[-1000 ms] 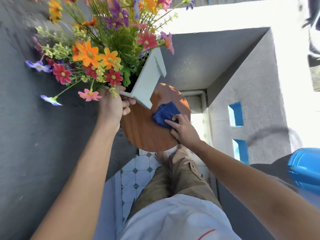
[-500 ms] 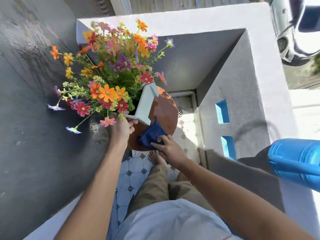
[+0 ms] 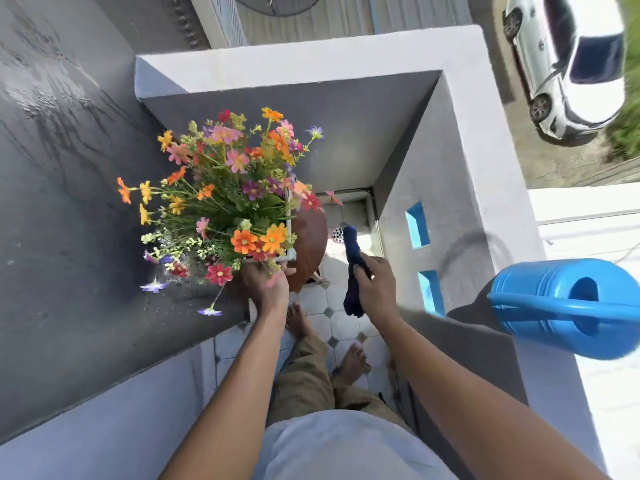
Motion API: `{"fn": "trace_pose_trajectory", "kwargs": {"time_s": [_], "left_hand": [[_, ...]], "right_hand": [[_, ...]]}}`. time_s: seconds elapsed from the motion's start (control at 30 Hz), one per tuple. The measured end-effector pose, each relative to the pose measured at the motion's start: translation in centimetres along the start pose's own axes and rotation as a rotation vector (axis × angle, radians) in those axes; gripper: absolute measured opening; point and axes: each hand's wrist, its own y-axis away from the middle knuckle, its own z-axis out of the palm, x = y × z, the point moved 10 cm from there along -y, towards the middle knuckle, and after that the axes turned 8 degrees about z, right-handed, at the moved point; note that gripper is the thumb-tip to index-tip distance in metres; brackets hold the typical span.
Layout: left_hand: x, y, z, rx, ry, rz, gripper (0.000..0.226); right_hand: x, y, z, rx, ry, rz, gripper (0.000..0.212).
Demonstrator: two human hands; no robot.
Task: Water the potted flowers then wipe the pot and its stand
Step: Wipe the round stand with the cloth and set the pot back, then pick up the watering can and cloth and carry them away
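Observation:
A bunch of bright flowers fills a pale square pot, which stands upright on a round brown wooden stand. My left hand grips the pot's near edge, partly hidden under the blooms. My right hand is shut on a dark blue cloth, held in the air to the right of the stand and clear of it; the cloth's ends hang out above and below my fist.
A blue watering can sits on the white parapet ledge at the right. Grey walls close the narrow balcony on the left and far sides. My bare feet stand on the tiled floor with a drain beyond the stand.
The pot has come down from a tilt to upright on the stand. My right hand lifted the cloth off the stand top and moved right. The view has pulled back.

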Motion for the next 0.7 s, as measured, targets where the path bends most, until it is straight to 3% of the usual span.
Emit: {"fn": "trace_pose_trajectory", "kwargs": {"time_s": [0.2, 0.33, 0.4, 0.47, 0.53, 0.6, 0.7], "left_hand": [[-1.9, 0.8, 2.5, 0.015, 0.102, -0.040, 0.024], [-4.2, 1.1, 2.7, -0.065, -0.031, -0.173, 0.017], [-3.5, 1.2, 3.3, -0.108, -0.070, -0.110, 0.016], [-3.6, 1.2, 3.5, -0.043, 0.018, -0.133, 0.009], [-3.8, 2.7, 4.2, -0.008, 0.086, -0.199, 0.031], [-2.1, 6.0, 6.1, -0.110, 0.014, -0.195, 0.039], [3.2, 12.3, 10.0, -0.349, -0.018, -0.046, 0.024]], "right_hand": [[-0.3, 3.0, -2.5, 0.003, -0.089, 0.007, 0.020], [-1.2, 4.2, -4.5, 0.011, -0.146, -0.015, 0.017], [-1.7, 4.7, -5.6, 0.013, -0.167, -0.022, 0.018], [-2.5, 5.3, -7.2, 0.018, -0.211, -0.039, 0.015], [-3.8, 6.4, -9.6, 0.033, -0.264, -0.093, 0.012], [-5.5, 7.8, -12.6, 0.052, -0.308, -0.153, 0.019], [-7.4, 10.4, -18.8, 0.105, -0.409, -0.234, 0.022]]}}
